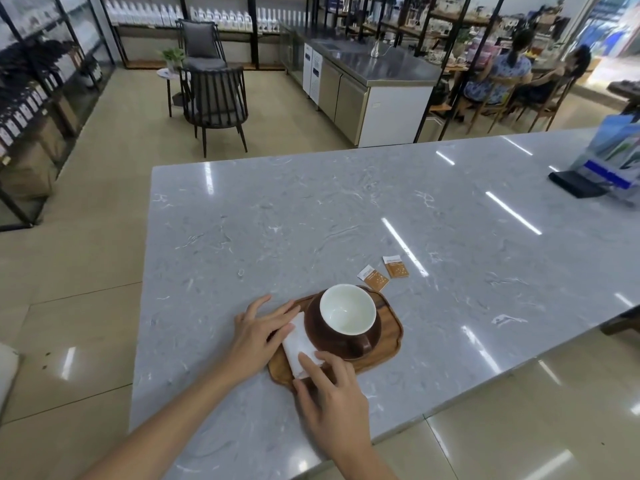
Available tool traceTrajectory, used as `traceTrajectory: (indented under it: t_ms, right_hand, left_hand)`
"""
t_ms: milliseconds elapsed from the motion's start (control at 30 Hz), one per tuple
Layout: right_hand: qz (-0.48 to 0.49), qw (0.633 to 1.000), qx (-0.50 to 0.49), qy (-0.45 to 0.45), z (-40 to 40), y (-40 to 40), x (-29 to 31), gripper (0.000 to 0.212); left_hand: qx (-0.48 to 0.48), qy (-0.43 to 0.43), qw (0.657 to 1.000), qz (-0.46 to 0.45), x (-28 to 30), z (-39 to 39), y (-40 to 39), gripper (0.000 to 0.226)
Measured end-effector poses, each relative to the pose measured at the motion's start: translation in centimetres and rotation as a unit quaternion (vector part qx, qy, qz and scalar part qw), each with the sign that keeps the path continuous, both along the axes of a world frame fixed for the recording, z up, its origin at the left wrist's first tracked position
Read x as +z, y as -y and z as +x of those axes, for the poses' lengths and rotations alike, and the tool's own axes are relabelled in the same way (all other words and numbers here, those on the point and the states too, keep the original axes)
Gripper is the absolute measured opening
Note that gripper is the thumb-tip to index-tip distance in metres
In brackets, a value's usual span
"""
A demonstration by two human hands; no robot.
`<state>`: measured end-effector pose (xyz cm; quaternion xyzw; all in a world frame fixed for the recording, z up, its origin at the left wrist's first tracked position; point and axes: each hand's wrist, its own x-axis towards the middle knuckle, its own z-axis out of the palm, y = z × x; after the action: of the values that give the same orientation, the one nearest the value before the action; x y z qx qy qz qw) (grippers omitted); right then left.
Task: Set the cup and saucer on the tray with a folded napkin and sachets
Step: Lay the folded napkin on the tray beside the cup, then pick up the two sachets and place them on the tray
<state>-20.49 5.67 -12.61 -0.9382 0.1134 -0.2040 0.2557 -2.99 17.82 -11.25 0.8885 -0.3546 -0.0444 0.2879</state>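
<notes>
A wooden tray (391, 336) lies on the grey marble counter. On it a brown cup with a white inside (347, 315) stands on a brown saucer (317, 336). A folded white napkin (300, 346) lies on the tray's left part, beside the saucer. My left hand (263, 329) rests flat with its fingers on the napkin's far end. My right hand (330, 391) presses its fingers on the napkin's near end. Two orange and white sachets (374, 278) (396, 266) lie on the counter just beyond the tray.
The counter (311, 220) stretches far and right; its near edge runs just behind my right wrist. A black stand with blue leaflets (602, 168) sits at the far right. Chairs, shelves and seated people are in the room beyond.
</notes>
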Motion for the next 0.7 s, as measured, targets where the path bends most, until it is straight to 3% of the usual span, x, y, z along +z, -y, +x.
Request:
traceTrajectory:
  t_ms: [267, 433, 600, 700]
  right_hand:
    - [0.067, 0.995, 0.023, 0.075, 0.0, 5.5, 6.3, 0.021]
    - [0.108, 0.99, -0.019, 0.087, 3.2, 12.3, 8.5, 0.021]
    - [0.117, 0.992, -0.049, -0.001, 8.2, 19.2, 7.7, 0.015]
    - [0.104, 0.987, -0.047, -0.114, 11.2, 22.5, 6.4, 0.03]
  left_hand:
    - [0.001, -0.02, 0.996, -0.092, 2.8, 1.2, 1.0, 0.04]
    - [0.058, -0.067, 0.989, -0.121, 4.5, 2.8, 3.7, 0.038]
    - [0.109, -0.164, 0.97, -0.142, 5.8, 5.3, 7.3, 0.031]
    - [0.117, -0.253, 0.953, -0.116, 6.2, 6.6, 9.9, 0.028]
